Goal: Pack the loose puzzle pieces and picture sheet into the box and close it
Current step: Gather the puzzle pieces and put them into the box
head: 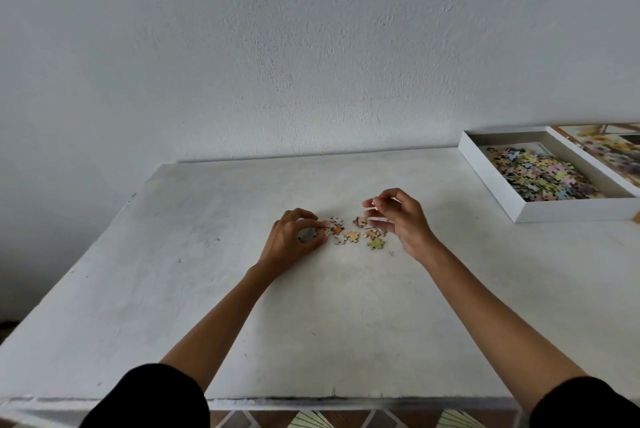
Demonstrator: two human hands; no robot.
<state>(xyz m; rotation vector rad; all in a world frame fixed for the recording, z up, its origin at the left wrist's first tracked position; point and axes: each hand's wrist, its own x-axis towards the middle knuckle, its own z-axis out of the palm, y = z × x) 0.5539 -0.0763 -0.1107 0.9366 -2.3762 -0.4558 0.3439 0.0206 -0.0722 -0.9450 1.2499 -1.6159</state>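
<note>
Both arms reach out over the white table (207, 289) from the near edge, bare from the black sleeves (149, 396) up, and they meet at a small scatter of loose pieces (353, 235) near the middle of the table.

The left hand (294, 237) sits low, palm down, with its wrist close to the table. Its fingers (304, 214) are curled over, with the tips down at the left end of the scatter. Thumb and fingers close round a grey piece (308, 234), which is blurred.

The right hand (401, 219) is at the right end of the scatter, lifted off the table, palm turned to the left. Its fingers (384, 197) are bent and spread above the pieces. Pale streaks show at the fingertips, but the hand is blurred, so I cannot tell whether it has hold of a piece or nothing.

Between the hands, the pieces lie flat on the table, close together, some touching. They are orange, pale and brown, with a green piece (376, 243) nearest, by the right wrist.

The box (519, 192) is at the far right corner of the table, well apart from the hands. It is white, open, and holds a heap of pieces (540, 174) in mixed colours. Just beyond it on the right, a flowered picture (606, 147) lies against its far wall. I cannot tell whether it is the sheet or the lid.

A plain white wall (311, 46) stands behind the table.
</note>
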